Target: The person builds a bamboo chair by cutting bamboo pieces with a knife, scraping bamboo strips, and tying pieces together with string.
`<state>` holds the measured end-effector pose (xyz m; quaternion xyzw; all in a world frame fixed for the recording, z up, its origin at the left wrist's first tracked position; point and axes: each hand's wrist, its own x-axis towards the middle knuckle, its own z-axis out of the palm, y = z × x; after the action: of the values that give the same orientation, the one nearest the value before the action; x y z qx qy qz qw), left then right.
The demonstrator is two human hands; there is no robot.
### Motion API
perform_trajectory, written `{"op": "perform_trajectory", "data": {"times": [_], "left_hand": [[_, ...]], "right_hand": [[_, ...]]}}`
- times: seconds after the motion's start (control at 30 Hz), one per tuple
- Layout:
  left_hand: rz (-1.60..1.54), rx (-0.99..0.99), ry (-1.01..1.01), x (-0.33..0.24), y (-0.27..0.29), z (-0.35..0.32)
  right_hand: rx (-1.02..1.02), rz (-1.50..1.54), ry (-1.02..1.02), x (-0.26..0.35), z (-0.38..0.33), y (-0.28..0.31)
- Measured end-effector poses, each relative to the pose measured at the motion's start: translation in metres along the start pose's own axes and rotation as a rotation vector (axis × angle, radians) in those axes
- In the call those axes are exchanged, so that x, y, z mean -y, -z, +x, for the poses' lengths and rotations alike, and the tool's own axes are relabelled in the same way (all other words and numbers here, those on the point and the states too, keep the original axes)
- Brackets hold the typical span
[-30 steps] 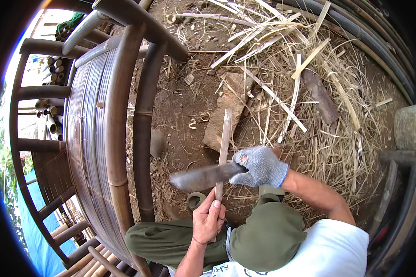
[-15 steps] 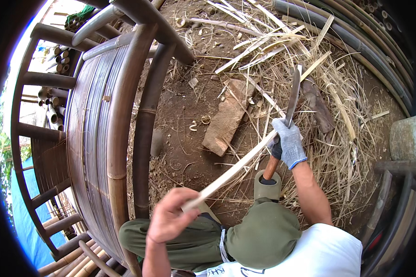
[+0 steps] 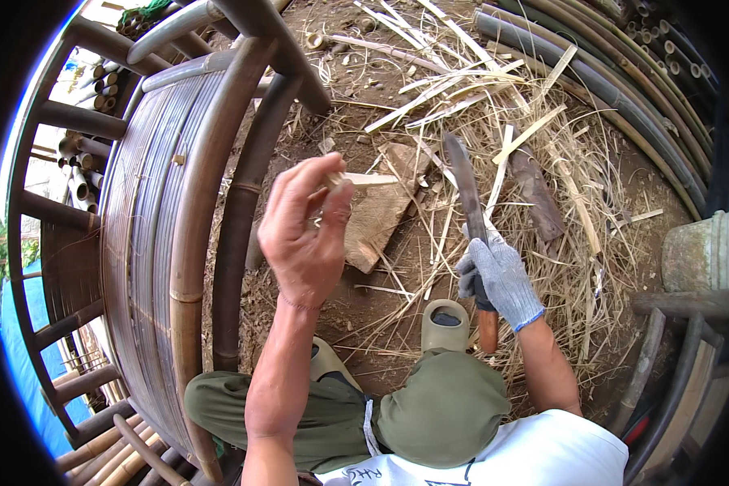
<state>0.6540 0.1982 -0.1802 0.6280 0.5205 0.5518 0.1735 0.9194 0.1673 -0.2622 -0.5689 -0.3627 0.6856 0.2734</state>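
My left hand is bare and raised over the left part of the scene, thumb and fingertips closed on a pale bamboo strip. Much of the strip is hidden or foreshortened; a short length shows past the fingertips, above the wooden block. My right hand, in a grey knit glove with a blue cuff, grips a large knife. Its dark blade points away from me, and the brown wooden handle sticks out below the fist. Another pale strip shows beside the blade; whether the glove touches it, I cannot tell.
A bamboo bench stands close on my left. Shavings and split strips cover the ground at right, around a dark piece of wood. Long bamboo poles lie at the far right, near a weathered bucket.
My left hand has moved up and away from me, carrying the strip off from the knife. My right hand with the knife has shifted slightly left, and the blade now leans left.
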Motion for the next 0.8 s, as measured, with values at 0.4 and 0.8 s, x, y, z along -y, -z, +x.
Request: {"op": "perform_trajectory", "data": {"times": [0.4,0.8], "left_hand": [[-0.136,0.151,0.071,-0.004,-0.038,-0.033],[0.291,0.068,0.083,-0.013,-0.01,-0.038]], "right_hand": [[0.085,-1.032,0.702,0.085,-0.076,-0.017],[-0.135,-0.686,0.463,0.062,-0.036,-0.014]]}}
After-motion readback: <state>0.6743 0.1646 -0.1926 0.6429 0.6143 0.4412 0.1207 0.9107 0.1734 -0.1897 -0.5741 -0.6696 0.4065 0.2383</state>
